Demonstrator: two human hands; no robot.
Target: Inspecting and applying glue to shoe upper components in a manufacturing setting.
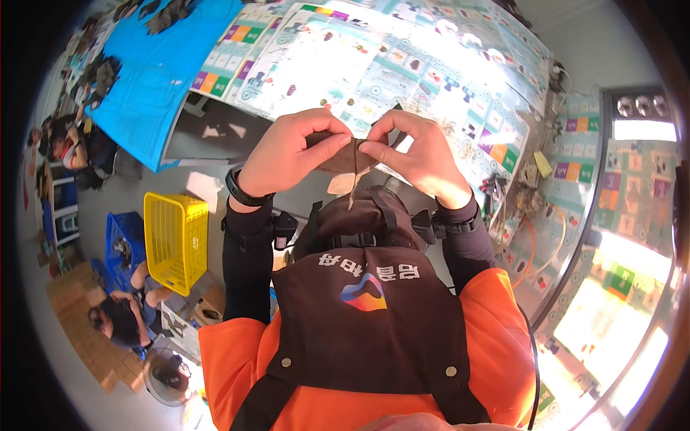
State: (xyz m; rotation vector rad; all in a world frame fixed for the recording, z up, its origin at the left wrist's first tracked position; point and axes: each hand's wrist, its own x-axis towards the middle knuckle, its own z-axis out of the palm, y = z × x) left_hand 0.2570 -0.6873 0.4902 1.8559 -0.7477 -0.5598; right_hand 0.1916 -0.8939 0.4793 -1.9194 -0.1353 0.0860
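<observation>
Both hands are raised in front of my chest, near the table's front edge, pinching a small dark brown piece of fabric or leather (339,162). My left hand (291,154) grips it between thumb and forefinger. My right hand (420,152) pinches it just beside, thumb and forefinger closed, so the two thumbs almost meet. A narrow strip or seam runs down between them, and a pale beige flap (342,184) hangs below. A dark pointed corner shows above the right hand. The fingers hide much of the piece, and its exact kind cannot be made out.
Ahead stands a table (316,65) with a printed, sunlit cover. A bright blue sheet (154,79) bearing dark pieces lies to its left. On the left floor are a yellow basket (176,244) and blue crate (123,251); people sit beyond. Tools (494,188) cluster at right.
</observation>
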